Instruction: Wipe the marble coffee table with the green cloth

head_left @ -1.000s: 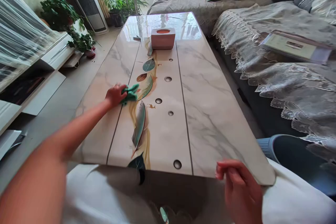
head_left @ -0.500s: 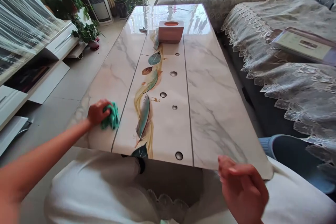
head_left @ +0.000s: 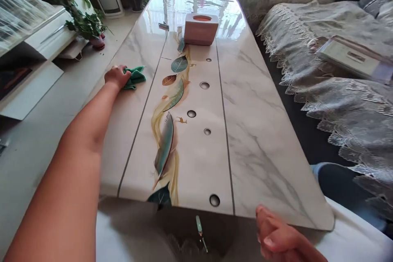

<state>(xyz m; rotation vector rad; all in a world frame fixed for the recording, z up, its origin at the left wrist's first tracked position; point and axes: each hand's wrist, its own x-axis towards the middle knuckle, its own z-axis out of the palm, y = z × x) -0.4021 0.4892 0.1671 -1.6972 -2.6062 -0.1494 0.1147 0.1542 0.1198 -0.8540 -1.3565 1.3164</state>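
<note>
My left hand (head_left: 116, 77) is closed on a green cloth (head_left: 135, 77), pressed to the left side of a long marble-patterned table (head_left: 254, 131). Part of the cloth spreads out to the right of my fingers. My right hand (head_left: 278, 231) is at the table's near right edge with its fingers curled in; nothing shows in it. Printed leaves, a gold ribbon and several grey round dots run down the middle panel of the tabletop.
A pink tissue box (head_left: 201, 29) stands toward the table's far end, with a small dark flat item (head_left: 163, 26) to its left. A lace-covered sofa (head_left: 294, 37) lines the right side, a flat packaged item (head_left: 356, 58) on it. Potted plants (head_left: 84, 24) stand at left.
My left hand has slid the green cloth away from me along the table's left side. My right hand has dropped slightly, its fingers more curled. The view has shifted a little.
</note>
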